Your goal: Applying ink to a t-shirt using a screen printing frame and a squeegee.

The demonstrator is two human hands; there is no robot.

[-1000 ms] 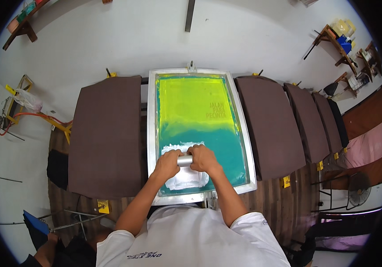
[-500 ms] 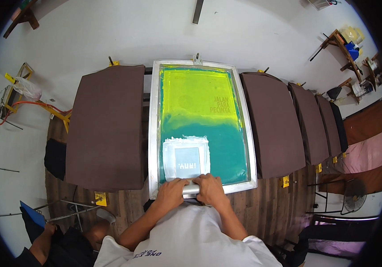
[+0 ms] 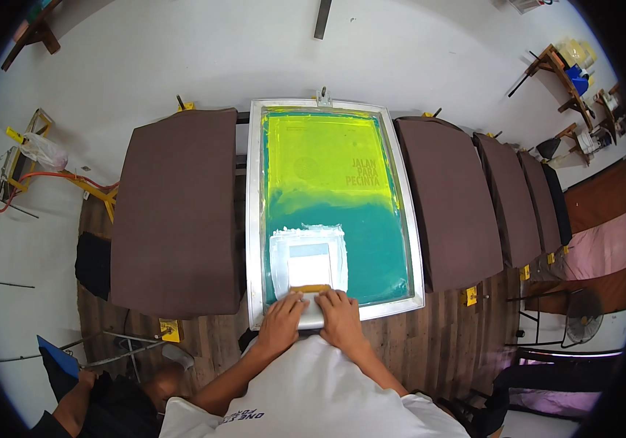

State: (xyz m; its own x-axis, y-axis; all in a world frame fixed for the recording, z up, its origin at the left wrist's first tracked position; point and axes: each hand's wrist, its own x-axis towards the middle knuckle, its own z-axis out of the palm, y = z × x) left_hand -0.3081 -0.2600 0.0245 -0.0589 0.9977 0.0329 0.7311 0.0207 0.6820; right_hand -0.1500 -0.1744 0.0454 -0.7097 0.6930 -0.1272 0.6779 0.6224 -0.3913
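A silk-screen frame with silvery edges lies in front of me, its mesh teal with a yellow-green upper part. White ink surrounds a pale rectangle near its front edge. Both hands grip a squeegee with a silvery body and an amber edge that meets the mesh by the white patch. My left hand is closed on its left end, and my right hand on its right end. The squeegee's underside is hidden.
Brown fabric-covered boards flank the frame: one on the left, several on the right. Yellow brackets stick out beneath them. A seated person's hand holds something blue at lower left. A fan stands at right.
The squeegee has tilted, bringing its amber edge into view, and my hands have rolled with it. More bright white now fills the pale rectangle. The view has shifted slightly.
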